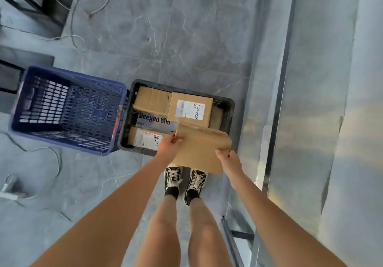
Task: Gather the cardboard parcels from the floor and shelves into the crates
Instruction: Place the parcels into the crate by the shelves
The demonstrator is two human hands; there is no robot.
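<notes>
The head view looks straight down at a grey marbled floor (186,38), with the person's bare legs and black lace-up sneakers (184,181) at bottom centre. Just above the sneakers sits a black plastic crate (228,109) packed with brown cardboard parcels. One square parcel (189,109) at the crate's upper right carries a white shipping label with a barcode and handwritten digits that read roughly "040189". Below and left of it, a pale blue-white box (153,120) shows the printed word "Deeyeo" followed by Chinese characters. Under that, a further parcel (145,139) bears a white label with handwritten digits too skewed to read surely. A plain unlabelled parcel (152,101) fills the crate's upper left corner. Touching the black crate's left side is a dark blue perforated plastic crate (68,109). Over the black crate's lower right edge, both hands hold a flat brown cardboard parcel (201,150) with a faint strip of reddish print along its top edge, unreadable. The left hand (169,144) grips its left edge, fingers curled round it; the right hand (228,159) clasps the right edge, thumb on top. Thin cables (83,7) loop at upper left.
</notes>
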